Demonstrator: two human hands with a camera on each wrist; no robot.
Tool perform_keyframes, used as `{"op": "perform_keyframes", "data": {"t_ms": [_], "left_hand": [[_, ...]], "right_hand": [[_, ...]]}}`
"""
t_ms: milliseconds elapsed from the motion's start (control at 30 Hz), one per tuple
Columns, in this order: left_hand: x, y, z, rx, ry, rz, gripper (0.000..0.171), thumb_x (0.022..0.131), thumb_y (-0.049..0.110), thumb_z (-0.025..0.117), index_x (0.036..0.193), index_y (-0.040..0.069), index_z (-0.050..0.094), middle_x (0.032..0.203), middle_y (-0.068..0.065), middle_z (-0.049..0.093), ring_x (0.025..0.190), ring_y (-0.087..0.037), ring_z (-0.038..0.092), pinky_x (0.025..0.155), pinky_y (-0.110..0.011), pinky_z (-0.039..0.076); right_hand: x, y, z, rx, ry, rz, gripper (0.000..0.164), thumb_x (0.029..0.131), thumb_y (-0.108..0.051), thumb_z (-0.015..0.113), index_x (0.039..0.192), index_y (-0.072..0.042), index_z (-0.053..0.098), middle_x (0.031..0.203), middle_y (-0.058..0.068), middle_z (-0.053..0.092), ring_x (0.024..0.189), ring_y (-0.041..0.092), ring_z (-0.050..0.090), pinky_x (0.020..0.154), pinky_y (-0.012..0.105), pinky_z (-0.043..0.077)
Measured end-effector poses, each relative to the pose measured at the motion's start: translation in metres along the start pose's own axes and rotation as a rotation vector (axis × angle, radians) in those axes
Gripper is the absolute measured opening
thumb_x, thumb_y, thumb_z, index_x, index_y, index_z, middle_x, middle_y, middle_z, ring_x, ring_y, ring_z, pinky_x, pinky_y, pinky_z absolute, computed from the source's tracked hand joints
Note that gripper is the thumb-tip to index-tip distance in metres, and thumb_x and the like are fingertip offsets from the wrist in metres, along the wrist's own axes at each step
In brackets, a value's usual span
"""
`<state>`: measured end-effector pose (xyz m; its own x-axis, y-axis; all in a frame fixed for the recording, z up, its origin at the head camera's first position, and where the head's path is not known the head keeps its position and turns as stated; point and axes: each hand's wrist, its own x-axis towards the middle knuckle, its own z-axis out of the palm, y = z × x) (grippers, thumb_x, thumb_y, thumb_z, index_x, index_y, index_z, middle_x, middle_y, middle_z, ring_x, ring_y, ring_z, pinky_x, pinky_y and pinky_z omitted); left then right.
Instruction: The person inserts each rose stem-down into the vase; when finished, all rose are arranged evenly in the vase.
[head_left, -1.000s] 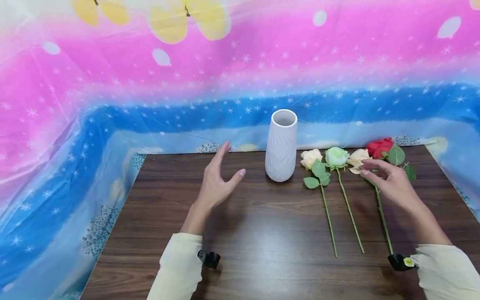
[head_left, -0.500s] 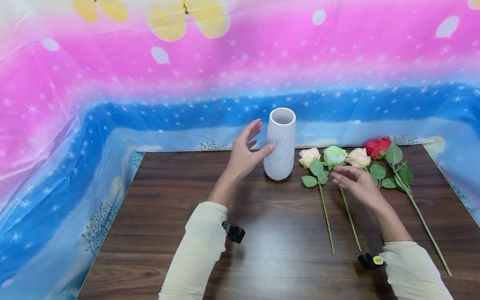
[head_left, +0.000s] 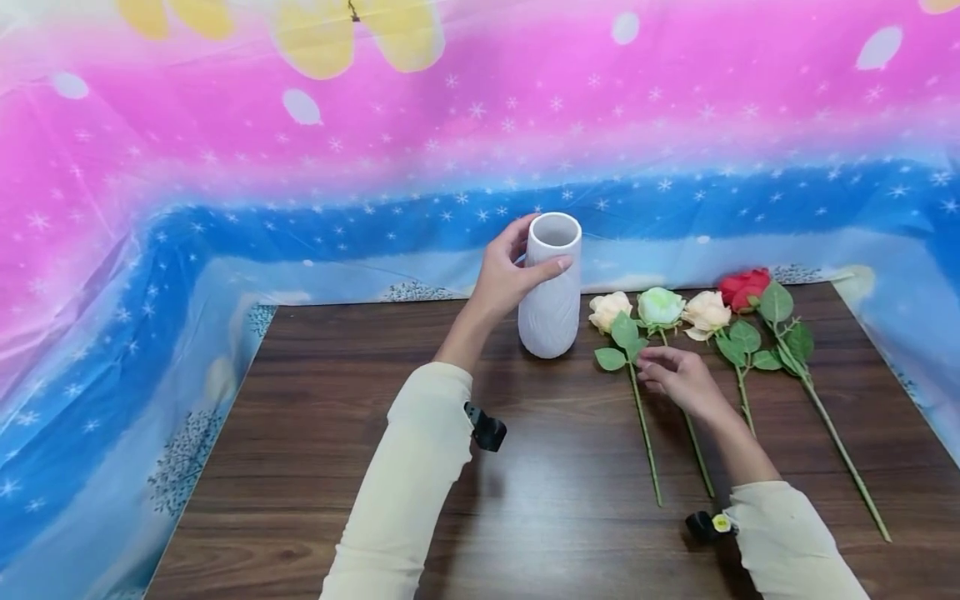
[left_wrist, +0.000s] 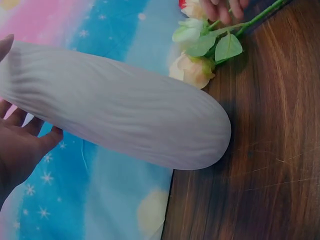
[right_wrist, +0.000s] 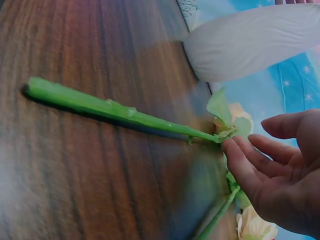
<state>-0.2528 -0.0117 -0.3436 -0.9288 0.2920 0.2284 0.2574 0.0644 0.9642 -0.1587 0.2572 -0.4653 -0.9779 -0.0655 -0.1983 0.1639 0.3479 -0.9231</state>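
Observation:
A white ribbed vase (head_left: pixel 550 312) stands upright near the table's back edge. My left hand (head_left: pixel 501 279) grips its upper part, thumb across the front and fingers around the far side. To the right lies a cream rose (head_left: pixel 609 311) with green leaves, its stem pointing toward me. Beside that stem, just below the leaves, is my right hand (head_left: pixel 686 383). In the right wrist view its fingertips (right_wrist: pixel 231 146) are at the stem (right_wrist: pixel 125 114), while the thumb stays apart. A pale green rose (head_left: pixel 660 307) lies partly under the right hand.
Farther right lie a second cream rose (head_left: pixel 707 312) and a red rose (head_left: pixel 742 289) with a long stem. The dark wooden table (head_left: pixel 337 467) ends at a patterned pink and blue cloth (head_left: pixel 405 150) behind and at the left.
My left hand has come right and forward from beside the vase onto it. My right hand has moved left from the right-hand roses to the leftmost stem.

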Motion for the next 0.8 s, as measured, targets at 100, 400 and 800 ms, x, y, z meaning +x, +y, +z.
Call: {"op": "perform_keyframes", "data": {"t_ms": [100,400,800], "left_hand": [[0.004,0.0,-0.001,0.005,-0.012,-0.01,0.069,0.086,0.014,0.079,0.149,0.011,0.05,0.141,-0.014,0.061,0.129,-0.027,0.061,0.106,-0.044,0.053],[0.011,0.001,-0.004,0.035,-0.04,0.002,0.067,0.084,0.015,0.082,0.145,0.009,0.054,0.144,-0.01,0.059,0.127,-0.026,0.062,0.106,-0.042,0.052],[0.013,-0.003,0.0,0.034,-0.011,-0.006,0.068,0.082,0.015,0.085,0.143,0.01,0.057,0.13,-0.013,0.067,0.121,-0.024,0.066,0.101,-0.037,0.055]], "right_hand": [[0.0,0.002,0.003,-0.011,0.006,0.02,0.044,0.103,-0.01,0.053,0.137,0.018,0.049,0.134,0.039,0.058,0.091,-0.001,0.069,0.085,0.021,0.06],[0.005,0.012,0.018,-0.039,0.024,0.096,0.042,0.096,-0.01,0.065,0.128,0.016,0.059,0.1,0.013,0.078,0.075,-0.002,0.067,0.074,0.018,0.06],[0.019,0.013,0.022,-0.109,0.077,0.212,0.041,0.091,-0.019,0.075,0.119,0.01,0.067,0.073,-0.008,0.073,0.064,0.002,0.066,0.065,0.021,0.06]]}}
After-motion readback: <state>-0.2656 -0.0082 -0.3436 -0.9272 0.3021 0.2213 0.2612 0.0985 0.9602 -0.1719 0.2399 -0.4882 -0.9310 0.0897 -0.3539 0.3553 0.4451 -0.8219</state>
